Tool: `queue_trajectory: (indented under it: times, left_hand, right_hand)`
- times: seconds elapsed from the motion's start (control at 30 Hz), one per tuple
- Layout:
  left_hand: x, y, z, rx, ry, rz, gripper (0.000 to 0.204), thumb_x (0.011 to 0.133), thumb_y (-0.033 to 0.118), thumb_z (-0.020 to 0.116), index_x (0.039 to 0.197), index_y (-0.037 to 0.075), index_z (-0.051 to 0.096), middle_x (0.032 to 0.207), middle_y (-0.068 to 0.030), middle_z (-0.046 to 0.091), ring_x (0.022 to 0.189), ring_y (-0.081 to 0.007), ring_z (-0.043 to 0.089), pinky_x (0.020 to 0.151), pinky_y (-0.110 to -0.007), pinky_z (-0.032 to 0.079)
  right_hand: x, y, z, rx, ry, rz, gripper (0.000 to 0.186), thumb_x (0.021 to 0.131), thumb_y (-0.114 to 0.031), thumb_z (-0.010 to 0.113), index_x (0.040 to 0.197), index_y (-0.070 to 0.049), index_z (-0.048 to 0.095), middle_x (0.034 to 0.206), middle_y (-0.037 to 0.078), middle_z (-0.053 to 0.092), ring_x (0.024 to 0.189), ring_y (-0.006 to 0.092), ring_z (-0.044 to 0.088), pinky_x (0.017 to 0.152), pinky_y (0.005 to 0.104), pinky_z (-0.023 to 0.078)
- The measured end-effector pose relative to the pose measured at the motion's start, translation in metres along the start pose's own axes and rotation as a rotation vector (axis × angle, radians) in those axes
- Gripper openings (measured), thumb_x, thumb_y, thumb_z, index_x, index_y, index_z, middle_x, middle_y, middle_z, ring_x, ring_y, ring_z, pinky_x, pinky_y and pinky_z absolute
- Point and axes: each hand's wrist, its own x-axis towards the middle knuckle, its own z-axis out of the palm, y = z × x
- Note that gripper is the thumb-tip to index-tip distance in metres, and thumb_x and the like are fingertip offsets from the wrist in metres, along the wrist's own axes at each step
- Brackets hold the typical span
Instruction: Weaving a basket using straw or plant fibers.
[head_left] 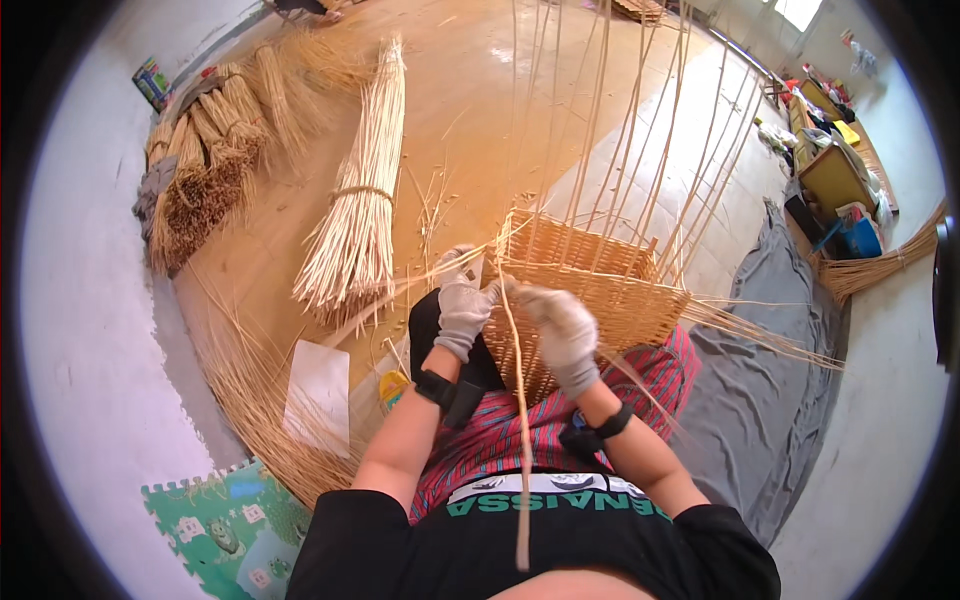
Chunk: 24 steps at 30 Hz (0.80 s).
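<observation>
Black shirt, left grip pinching cane at basket edge, right grip unclear, open floor beyond

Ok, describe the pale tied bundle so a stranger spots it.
On the brown floor, look left of the woven basket. A long bundle lies there, banded mid-length. Its paler colour sets it apart from the browner heap by the wall.
</observation>
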Motion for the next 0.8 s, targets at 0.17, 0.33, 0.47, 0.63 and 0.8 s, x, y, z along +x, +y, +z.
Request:
queue_trajectory:
  times: [0.17,0.33,0.47,0.63,0.8]
  left_hand:
    - [0.026,0.004,0.01,-0.533,-0.406,-0.277,0.043,0.092,0.021,0.08,0.127,0.008,0.058,0.112,-0.0026,0.066,0.102,-0.0119,0.062,0.09,-0.028,0.052]
    - [0.027,0.013,0.028,-0.348,-0.271,-0.297,0.022,0.098,0.029,0.074,0.103,0.011,0.063,0.088,0.0042,0.057,0.079,-0.0058,0.049,0.07,-0.024,0.046]
    - [0.023,0.016,0.036,-0.389,-0.225,-0.349,0.021,0.098,0.024,0.073,0.109,0.01,0.063,0.097,0.0017,0.06,0.085,-0.0083,0.054,0.074,-0.025,0.047]
    - [0.021,0.012,0.039,0.069,-0.088,-0.213,0.049,0.094,0.02,0.076,0.133,0.005,0.051,0.104,-0.0067,0.066,0.096,-0.0184,0.062,0.085,-0.032,0.05]
    - [-0.011,0.037,0.032,0.049,0.105,-0.189,0.03,0.088,0.014,0.08,0.107,0.002,0.06,0.107,-0.0119,0.064,0.096,-0.0228,0.062,0.086,-0.034,0.051]
  right_hand:
    - [0.028,0.025,-0.032,0.063,0.213,0.508,0.022,0.102,-0.018,0.063,0.118,-0.005,0.073,0.103,0.005,0.076,0.092,0.0161,0.071,0.076,0.03,0.059]
    - [0.114,0.005,0.014,-0.983,0.072,-0.235,0.062,0.094,-0.006,0.061,0.152,-0.025,0.046,0.131,0.015,0.067,0.107,0.0304,0.071,0.084,0.039,0.059]
    - [0.121,-0.006,0.0,-0.378,0.197,-0.041,0.065,0.097,-0.005,0.06,0.155,-0.025,0.037,0.115,0.015,0.071,0.096,0.0261,0.073,0.078,0.0377,0.059]
    - [0.027,0.032,-0.075,0.161,0.391,0.198,0.021,0.1,-0.005,0.064,0.121,-0.006,0.065,0.09,0.006,0.075,0.07,0.0118,0.066,0.058,0.03,0.054]
    - [0.011,0.054,-0.108,0.253,0.482,0.359,0.011,0.092,-0.007,0.077,0.102,-0.006,0.073,0.086,0.002,0.073,0.064,0.0071,0.062,0.052,0.0238,0.049]
